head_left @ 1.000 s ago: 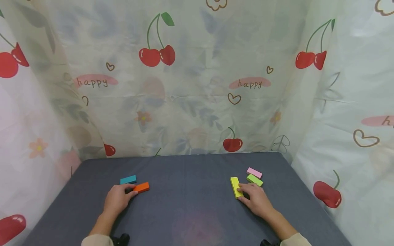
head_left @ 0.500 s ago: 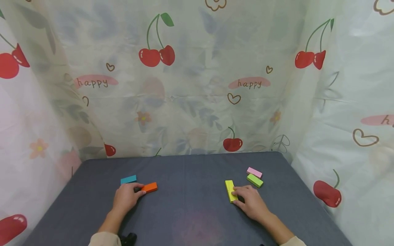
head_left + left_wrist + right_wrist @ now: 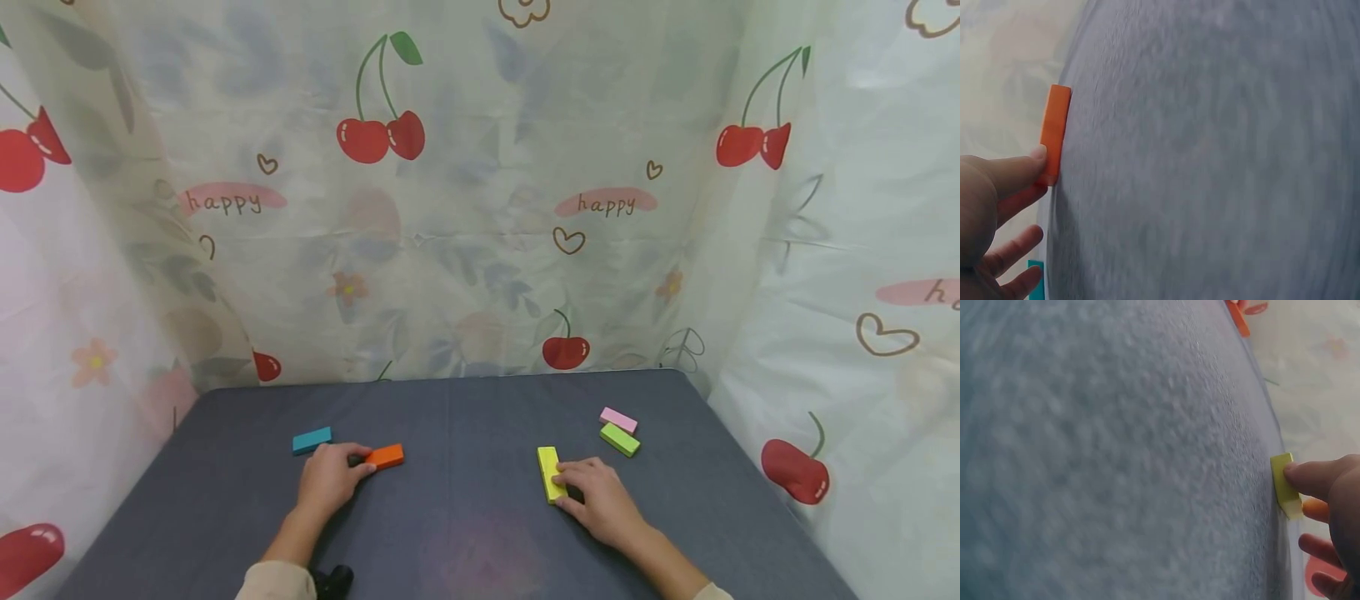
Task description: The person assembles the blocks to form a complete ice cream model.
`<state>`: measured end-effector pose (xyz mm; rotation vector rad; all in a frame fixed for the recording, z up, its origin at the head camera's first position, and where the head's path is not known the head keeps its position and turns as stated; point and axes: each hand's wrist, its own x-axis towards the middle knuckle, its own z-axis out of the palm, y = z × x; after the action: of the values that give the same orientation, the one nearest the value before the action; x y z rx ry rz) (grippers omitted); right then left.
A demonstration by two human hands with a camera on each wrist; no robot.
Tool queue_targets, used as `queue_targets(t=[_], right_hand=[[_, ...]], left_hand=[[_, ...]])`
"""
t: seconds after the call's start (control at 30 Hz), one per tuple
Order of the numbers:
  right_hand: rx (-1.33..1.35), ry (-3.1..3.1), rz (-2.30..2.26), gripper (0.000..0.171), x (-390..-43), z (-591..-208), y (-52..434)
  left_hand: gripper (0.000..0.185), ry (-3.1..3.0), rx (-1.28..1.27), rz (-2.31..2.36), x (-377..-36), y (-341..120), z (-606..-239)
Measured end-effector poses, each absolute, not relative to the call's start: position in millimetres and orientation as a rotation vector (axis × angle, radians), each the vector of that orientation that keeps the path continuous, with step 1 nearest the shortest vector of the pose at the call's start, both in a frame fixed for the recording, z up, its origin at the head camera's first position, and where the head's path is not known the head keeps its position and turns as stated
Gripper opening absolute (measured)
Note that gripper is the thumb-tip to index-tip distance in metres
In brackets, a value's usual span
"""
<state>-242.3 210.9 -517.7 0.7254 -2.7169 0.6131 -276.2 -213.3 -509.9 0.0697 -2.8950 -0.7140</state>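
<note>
Orange rectangular wooden block (image 3: 385, 456) flat on grey cloth table (image 3: 465, 517), left hand (image 3: 327, 482) fingertip pressing its near end. Yellow rectangular block (image 3: 551, 474) under right hand (image 3: 596, 497) fingers, grip unclear. Blocks probably light, rigid, slide easily; pinch long edges.

Left hand (image 3: 988, 206) fingertip on orange block (image 3: 1055, 132), grey tabletop (image 3: 1210, 162)

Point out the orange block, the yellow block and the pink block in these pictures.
orange block (image 3: 387, 455), head view, middle of its top face
yellow block (image 3: 548, 469), head view, bare top face
pink block (image 3: 618, 419), head view, middle of its top face
</note>
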Motion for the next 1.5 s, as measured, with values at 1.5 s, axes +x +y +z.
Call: queue_targets(t=[1.5], right_hand=[[0.911, -2.789, 0.666, 0.024, -219, -515, 161]], left_hand=[[0.022, -2.817, -0.119, -0.799, -278, -142, -515]])
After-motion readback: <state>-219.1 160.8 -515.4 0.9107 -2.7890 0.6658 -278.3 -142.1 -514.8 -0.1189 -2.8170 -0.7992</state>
